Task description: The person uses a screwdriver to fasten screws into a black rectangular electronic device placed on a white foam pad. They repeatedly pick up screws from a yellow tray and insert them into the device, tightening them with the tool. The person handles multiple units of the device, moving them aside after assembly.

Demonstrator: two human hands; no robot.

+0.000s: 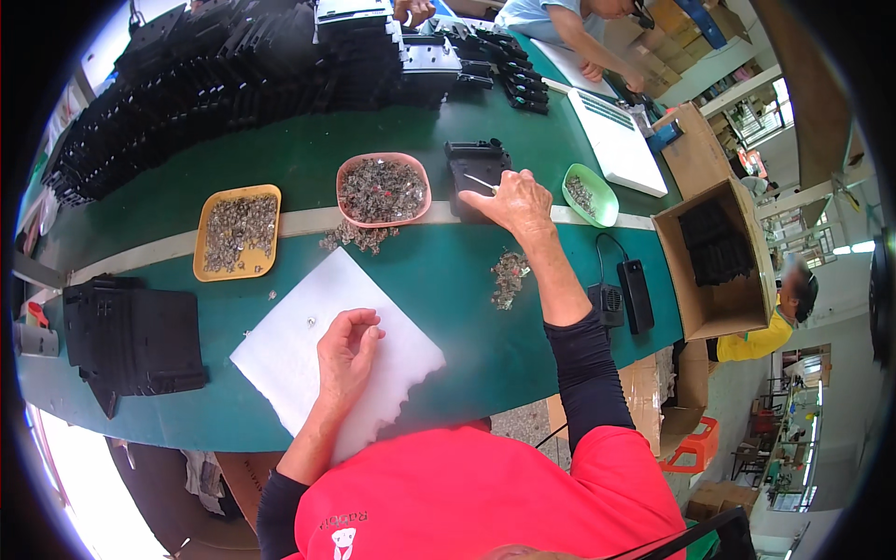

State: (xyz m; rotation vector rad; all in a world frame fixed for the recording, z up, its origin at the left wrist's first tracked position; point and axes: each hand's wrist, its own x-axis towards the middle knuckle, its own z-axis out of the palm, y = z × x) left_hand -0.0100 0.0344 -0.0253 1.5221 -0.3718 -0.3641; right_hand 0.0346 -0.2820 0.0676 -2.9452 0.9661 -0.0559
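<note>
My right hand point(520, 202) reaches over the far part of the bench. Its fingers close on a thin pointed metal tool point(481, 181), whose tip shows above a black plastic part point(478, 155). The tool's exact kind is hidden in the grip. My left hand point(346, 357) hovers at or just above a white foam sheet point(392, 347), fingers curled and thumb close to the fingertips. Whatever they may hold is too small to make out. A tiny shiny metal piece point(311, 321) lies on the sheet beside that hand.
Small metal pieces fill a yellow tray point(199, 245), a pink tray point(381, 223) and a green tray point(609, 207). Loose piles lie nearby. Black panels point(140, 338) stack at left; many more point(233, 75) line the back. A cardboard box point(679, 252) stands right. Another person works across the bench.
</note>
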